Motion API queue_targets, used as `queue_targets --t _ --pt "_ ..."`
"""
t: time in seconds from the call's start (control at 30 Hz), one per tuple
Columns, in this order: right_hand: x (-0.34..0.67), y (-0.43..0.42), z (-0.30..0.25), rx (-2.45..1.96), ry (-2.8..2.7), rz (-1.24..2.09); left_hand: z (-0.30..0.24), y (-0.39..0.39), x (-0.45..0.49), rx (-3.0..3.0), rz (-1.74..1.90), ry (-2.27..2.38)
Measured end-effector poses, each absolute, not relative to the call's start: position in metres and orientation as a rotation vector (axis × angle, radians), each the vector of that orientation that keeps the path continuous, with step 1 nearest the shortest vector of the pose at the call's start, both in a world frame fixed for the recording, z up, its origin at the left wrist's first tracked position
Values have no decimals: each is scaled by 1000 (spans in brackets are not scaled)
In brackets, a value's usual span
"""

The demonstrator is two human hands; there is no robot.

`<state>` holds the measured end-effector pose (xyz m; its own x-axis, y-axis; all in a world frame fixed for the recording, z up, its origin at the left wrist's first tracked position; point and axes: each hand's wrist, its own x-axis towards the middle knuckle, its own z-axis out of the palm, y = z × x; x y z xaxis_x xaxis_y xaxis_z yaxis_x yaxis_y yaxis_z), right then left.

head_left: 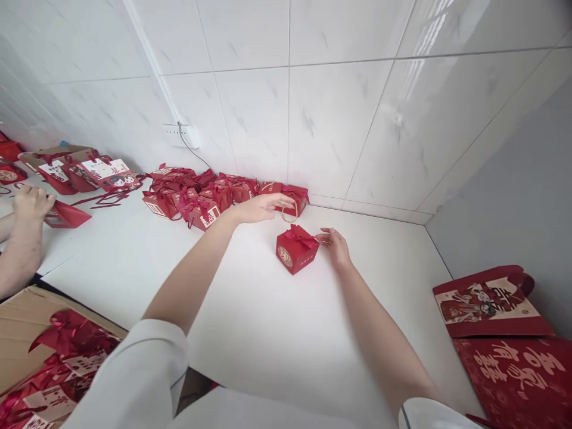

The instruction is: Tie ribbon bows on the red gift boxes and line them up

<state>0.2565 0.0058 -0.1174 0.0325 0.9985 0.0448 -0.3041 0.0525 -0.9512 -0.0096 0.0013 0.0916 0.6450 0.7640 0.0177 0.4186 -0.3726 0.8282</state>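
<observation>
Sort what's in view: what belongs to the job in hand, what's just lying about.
Job, apparently: red box beside the right hand; its ribbon bow; probably the piled boxes.
Just there, seemingly: printed red packages at right; wall socket.

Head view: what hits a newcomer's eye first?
The lone red box, ribbon bow on top, on the white table beside the right hand. Next, the cluster of similar red boxes along the tiled wall. Bottom left: an open carton of red packages.

Bright; glare on wall tiles (339, 119); edges stretched, perhaps soft.
</observation>
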Motion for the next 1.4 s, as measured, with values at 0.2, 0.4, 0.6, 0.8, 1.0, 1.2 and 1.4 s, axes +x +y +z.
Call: queue_targets --t 0.2,0.4,0.6,0.8,1.0,1.2,1.4 --pt "259 3 -115 -967 -988 1273 68 15 23 1778 470 959" --pt "258 5 -114 -995 -997 1250 49 8 20 1780 428 1047" --pt "258 8 -114 -1025 -992 1246 75 -13 14 1867 541 1414" --pt "258 10 -116 -1029 -968 1245 74 -22 20 2027 440 769" --pt "259 8 -115 -1021 -971 1239 37 -23 23 2031 483 902" --pt "260 7 -117 -1031 -950 1228 42 -39 10 2095 495 1119" --pt "263 3 -120 -1002 -930 1232 108 -91 -72 2136 680 1570"
